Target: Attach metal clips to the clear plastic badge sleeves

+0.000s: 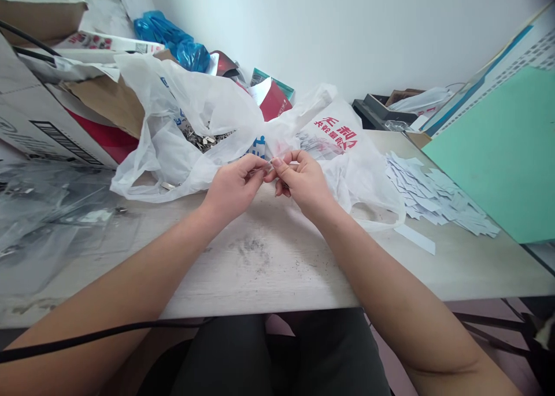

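From here I can make out a small shiny piece (271, 166) (too small on my feed to say what it is) pinched between both hands, just above the desk (264, 269). The left hand (233, 189) and the right hand (304, 183) are curled nearly shut and meet at the piece. Just behind them, a white plastic bag (203, 107) slumps open, with a heap of metal parts (203, 141) inside. Right of the right hand lies a pile of white paper strips (433, 193), a single strip (414, 239) nearer me. Left of the left hand spreads crumpled clear plastic sheeting (52, 211). Farther back, past the white bag, sits a blue plastic bag (171, 37).
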Demonstrator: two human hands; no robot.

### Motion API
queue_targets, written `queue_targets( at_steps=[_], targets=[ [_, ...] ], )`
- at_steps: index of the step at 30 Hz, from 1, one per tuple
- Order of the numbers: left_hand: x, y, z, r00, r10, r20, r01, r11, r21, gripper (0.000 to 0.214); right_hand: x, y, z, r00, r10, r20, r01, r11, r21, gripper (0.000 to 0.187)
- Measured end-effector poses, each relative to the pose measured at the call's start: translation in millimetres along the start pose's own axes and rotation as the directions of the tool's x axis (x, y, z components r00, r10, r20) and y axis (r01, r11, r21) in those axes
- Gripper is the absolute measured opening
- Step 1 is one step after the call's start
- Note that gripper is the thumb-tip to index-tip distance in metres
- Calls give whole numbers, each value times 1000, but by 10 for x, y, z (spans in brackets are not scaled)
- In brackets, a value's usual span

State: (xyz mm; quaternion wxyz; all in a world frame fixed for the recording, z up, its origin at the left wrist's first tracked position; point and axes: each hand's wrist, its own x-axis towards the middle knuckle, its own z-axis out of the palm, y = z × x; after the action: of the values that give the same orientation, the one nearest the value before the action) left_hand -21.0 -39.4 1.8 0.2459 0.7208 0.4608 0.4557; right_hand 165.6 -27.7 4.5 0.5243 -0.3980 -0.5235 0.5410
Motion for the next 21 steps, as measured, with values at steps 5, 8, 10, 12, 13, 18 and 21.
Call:
queue_targets(
  at_steps=[5, 8, 10, 12, 13, 18, 21],
  targets=[
    [6, 21, -25, 999, 41, 16, -41, 999, 35, 16, 31, 35, -27, 999, -37, 35, 37, 999, 4, 77],
    [12, 2, -30, 999, 34, -6, -33, 996, 78, 16, 24, 2, -42, 997, -55, 61, 55, 998, 14, 79],
    [13, -16, -24, 1000, 23, -6, -22, 997, 76, 15, 16, -19, -41, 995, -65, 69, 64, 998, 11, 79],
    [8, -28, -12, 1000, 16, -5, -16, 998, 54, 14, 13, -25, -39, 995, -73, 74, 72, 997, 5, 80],
    [4, -29, -7, 1000, 16, -9, -15, 999, 39, 14, 15, -20, -38, 994, -75, 76, 75, 997, 1, 80],
    [-15, -3, -8, 999, 46, -26, -44, 997, 57, 16, 25, 15, -45, 994, -70, 87, 71, 997, -7, 80],
    [-10, -4, -23, 997, 68, -29, -63, 989, 135, 18, 6, -8, -37, 993, -73, 96, 74, 997, -2, 81]
  ],
)
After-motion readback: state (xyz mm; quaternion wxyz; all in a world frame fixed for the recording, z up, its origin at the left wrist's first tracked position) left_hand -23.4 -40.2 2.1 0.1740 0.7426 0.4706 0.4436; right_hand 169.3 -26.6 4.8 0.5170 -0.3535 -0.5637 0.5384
